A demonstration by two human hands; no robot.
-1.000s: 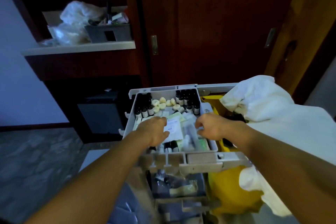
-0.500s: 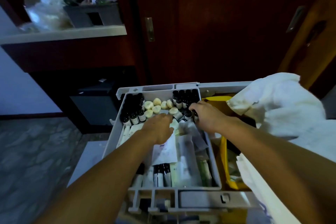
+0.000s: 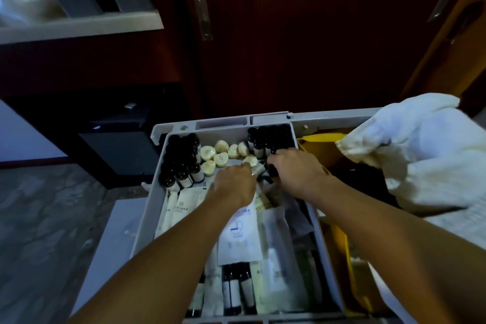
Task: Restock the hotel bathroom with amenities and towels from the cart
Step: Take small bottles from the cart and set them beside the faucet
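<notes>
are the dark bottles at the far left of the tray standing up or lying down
Standing up. The dark bottles show their caps on top and labels below.

Dim, bluish light; deep shadow over the background, motion blur top left, wide-angle bending at edges.

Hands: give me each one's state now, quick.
Left hand: fingers curled round a small dark bottle in the tray.
Right hand: fingers curled among the dark bottles; grip hidden, cannot tell.
</notes>
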